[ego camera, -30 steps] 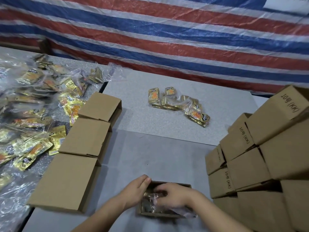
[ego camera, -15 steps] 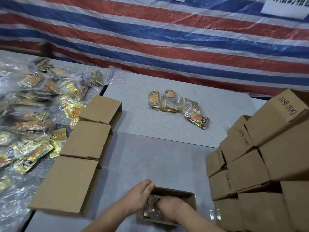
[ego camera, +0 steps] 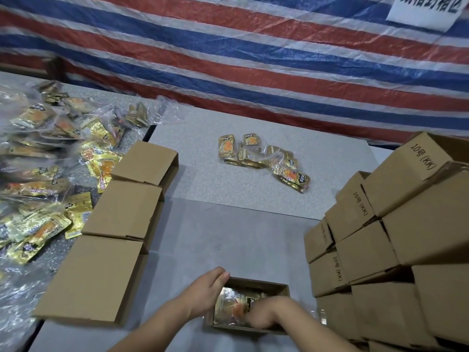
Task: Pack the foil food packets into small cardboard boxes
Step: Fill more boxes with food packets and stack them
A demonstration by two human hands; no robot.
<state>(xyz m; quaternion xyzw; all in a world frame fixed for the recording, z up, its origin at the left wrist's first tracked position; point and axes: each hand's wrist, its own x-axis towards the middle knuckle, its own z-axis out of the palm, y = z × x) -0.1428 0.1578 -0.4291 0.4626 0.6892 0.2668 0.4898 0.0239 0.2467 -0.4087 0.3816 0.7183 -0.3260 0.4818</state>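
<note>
**Desk:** What is happening at the near edge of the table (ego camera: pixel 228 245)?

**Photographer:** A person is working over a small open cardboard box (ego camera: pixel 261 285) sitting close to the near edge of the grey tabletop. The left hand (ego camera: pixel 205 293) is resting against the box's left wall, fingers fairly straight and relaxed, gripping nothing. The right hand (ego camera: pixel 264 313) is reaching down into the box, pressing on a gold foil packet (ego camera: pixel 228 306) lying inside; the hand is blurring, so I cannot tell whether its fingers are pinching the packet or only pushing on it.

**Desk:** And the rest of the stock?

**Photographer:** A small cluster of foil packets (ego camera: pixel 264 158) is lying loose in the middle of the table, well apart from the open box. A far larger heap of packets in clear plastic bags (ego camera: pixel 45 168) is spreading across the left side. Three closed boxes (ego camera: pixel 121 209) are sitting in a row just beside that heap, running toward the camera. On the right, a stack of boxes (ego camera: pixel 396 237) is rising several layers high, some showing a printed "10" marking. A red, white and blue striped tarpaulin (ego camera: pixel 253 59) is hanging behind it all, with a white sign (ego camera: pixel 426 11) at its top right corner.
</note>
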